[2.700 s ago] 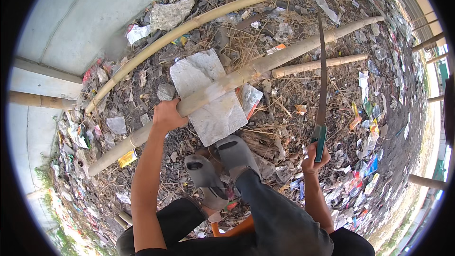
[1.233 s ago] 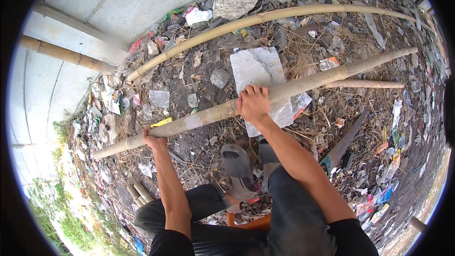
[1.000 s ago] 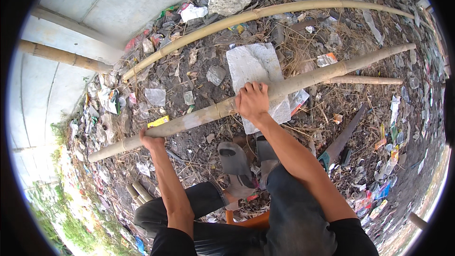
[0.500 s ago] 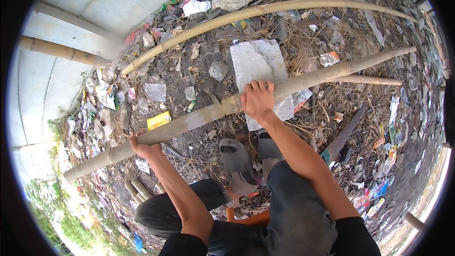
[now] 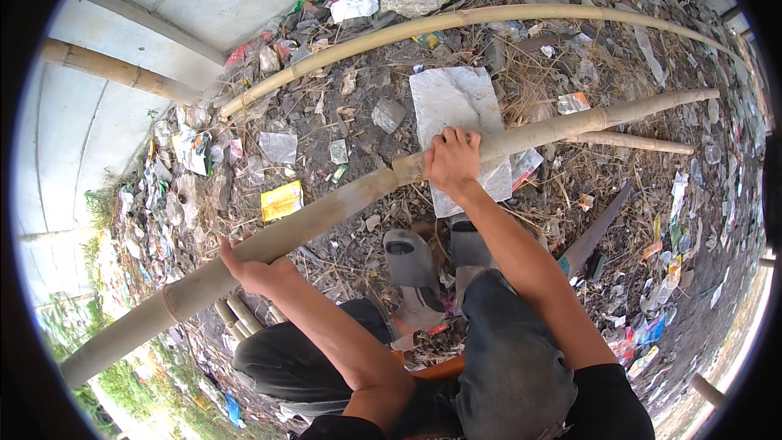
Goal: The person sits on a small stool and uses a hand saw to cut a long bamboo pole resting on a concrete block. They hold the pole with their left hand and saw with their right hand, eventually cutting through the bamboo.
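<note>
The pole (image 5: 342, 208) you have in hand is a long bamboo stem that runs on a slant across the littered ground, thick end low at your left, thin end up at the far right. It crosses a pale flat slab (image 5: 456, 106) just ahead of your feet.

Expect it to be stiff and fairly heavy at the thick end, lighter and whippier toward the tip. The skin looks dusty and smooth, so it may roll or slide under a loose palm. The ringed joints give the surest purchase; one sits just left of your right hand.

Your right hand (image 5: 452, 161) is closed over the top of the pole where it crosses the slab, fingers curled round it. Your left hand (image 5: 248, 267) is lower down on the thick part, cupped under and against it, fingers spread rather than wrapped; how firmly it grips you cannot tell from here.

Your sandalled feet (image 5: 432, 265) sit just below the pole. A saw (image 5: 590, 236) lies on the ground to your right, well apart from both hands. A second pole (image 5: 489, 20) curves along the wall beyond.
</note>
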A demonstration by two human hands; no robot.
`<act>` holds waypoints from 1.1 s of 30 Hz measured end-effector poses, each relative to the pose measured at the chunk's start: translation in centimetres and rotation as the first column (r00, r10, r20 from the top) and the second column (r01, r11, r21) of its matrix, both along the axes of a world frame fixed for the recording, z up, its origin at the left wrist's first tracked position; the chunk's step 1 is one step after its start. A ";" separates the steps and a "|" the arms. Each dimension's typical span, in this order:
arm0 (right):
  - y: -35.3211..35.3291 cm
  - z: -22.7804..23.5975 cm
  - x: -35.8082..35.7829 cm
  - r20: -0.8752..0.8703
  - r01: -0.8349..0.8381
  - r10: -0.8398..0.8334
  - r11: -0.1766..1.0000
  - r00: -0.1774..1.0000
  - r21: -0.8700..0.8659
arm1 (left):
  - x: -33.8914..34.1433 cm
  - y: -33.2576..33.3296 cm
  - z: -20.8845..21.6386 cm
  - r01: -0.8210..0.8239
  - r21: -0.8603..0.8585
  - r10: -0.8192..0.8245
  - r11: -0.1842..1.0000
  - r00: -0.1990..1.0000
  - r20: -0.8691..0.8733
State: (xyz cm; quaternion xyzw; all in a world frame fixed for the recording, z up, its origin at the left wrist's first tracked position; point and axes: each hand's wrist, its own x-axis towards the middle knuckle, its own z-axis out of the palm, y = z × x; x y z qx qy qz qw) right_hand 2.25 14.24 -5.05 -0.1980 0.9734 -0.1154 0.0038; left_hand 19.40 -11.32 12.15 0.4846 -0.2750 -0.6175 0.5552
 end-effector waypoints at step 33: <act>0.4 -0.6 -0.6 0.019 0.033 -0.030 0.981 0.999 -0.189 | -2.8 1.2 5.6 0.230 -0.435 -0.233 0.871 0.971 0.047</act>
